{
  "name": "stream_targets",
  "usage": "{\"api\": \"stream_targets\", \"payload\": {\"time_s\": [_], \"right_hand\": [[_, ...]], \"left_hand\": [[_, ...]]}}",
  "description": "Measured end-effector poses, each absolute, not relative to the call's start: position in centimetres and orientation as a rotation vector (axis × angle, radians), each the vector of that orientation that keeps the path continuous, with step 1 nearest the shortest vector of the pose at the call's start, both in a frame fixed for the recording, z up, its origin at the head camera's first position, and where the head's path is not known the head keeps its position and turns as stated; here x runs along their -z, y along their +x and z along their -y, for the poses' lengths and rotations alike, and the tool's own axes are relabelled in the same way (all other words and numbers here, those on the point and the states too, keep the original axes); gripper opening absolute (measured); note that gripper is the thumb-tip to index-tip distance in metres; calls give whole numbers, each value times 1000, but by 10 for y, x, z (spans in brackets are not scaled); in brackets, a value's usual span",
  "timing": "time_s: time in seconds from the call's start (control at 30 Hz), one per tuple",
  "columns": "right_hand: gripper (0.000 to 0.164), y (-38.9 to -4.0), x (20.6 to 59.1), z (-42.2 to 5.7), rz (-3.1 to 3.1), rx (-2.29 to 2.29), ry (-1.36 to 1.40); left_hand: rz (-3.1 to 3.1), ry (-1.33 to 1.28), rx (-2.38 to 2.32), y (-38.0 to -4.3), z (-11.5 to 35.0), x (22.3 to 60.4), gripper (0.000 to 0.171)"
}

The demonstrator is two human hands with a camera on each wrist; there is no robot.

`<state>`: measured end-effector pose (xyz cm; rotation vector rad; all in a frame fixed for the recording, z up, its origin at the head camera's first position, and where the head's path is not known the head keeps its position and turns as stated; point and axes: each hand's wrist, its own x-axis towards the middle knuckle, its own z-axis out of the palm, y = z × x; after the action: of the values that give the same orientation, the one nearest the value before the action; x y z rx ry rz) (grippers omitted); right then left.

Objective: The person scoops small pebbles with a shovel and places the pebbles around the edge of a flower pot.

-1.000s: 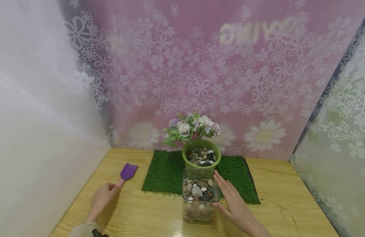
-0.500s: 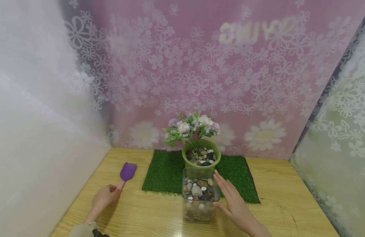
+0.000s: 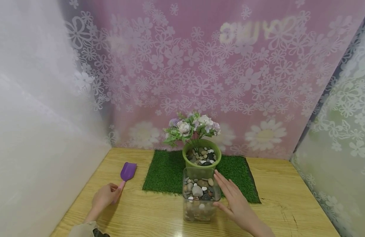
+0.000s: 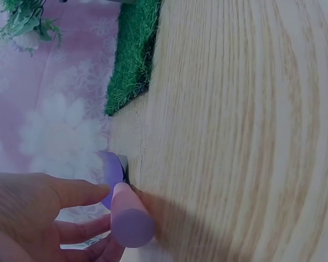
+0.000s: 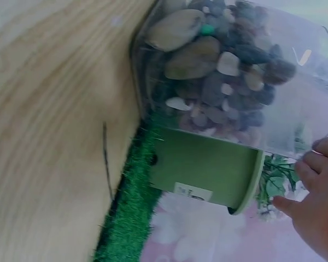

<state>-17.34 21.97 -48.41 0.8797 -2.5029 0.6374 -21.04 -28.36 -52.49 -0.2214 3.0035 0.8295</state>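
Observation:
A small shovel [image 3: 128, 171] with a purple blade and pink handle lies at the left of the table. My left hand [image 3: 104, 196] pinches its handle between thumb and fingers; part of the grip is hidden behind the handle [image 4: 132, 224] in the left wrist view. Pebbles [image 3: 197, 191] of several colours partly fill a clear plastic container [image 3: 186, 210] at the front middle. Against its right side rests my right hand [image 3: 237, 207], fingers straight and thumb spread. Just behind stands a green flowerpot [image 3: 186, 161] holding pebbles and white and lilac flowers [image 3: 194, 126].
Under the pot lies a green artificial grass mat [image 3: 163, 176]. Everything stands on a wood-grain table [image 3: 153, 210]. A pink floral curtain [image 3: 182, 75] closes off the back, and pale sheets hang left and right.
The shovel has turned slightly in my left hand, its handle end now showing lower, beside the fingers. My right hand and the container have stayed in place.

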Motion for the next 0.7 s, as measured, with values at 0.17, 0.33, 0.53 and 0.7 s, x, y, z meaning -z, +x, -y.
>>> {"api": "stream_targets", "payload": {"time_s": [0.17,0.33,0.53,0.7], "right_hand": [[86,-172,474,-224,2511,-643,908],[80,-176,469,-238,2530,-627,928],[71,-194,458,-257,2549,-609,888],[61,-212,445,-272,2543,-575,865]], "left_hand": [[-3028,-231,-820,-213,284,519,37],[-3079,-229,-834,-214,282,508,36],[-3120,-34,-926,-220,275,484,35],[-3072,55,-992,-232,261,461,39]]}}
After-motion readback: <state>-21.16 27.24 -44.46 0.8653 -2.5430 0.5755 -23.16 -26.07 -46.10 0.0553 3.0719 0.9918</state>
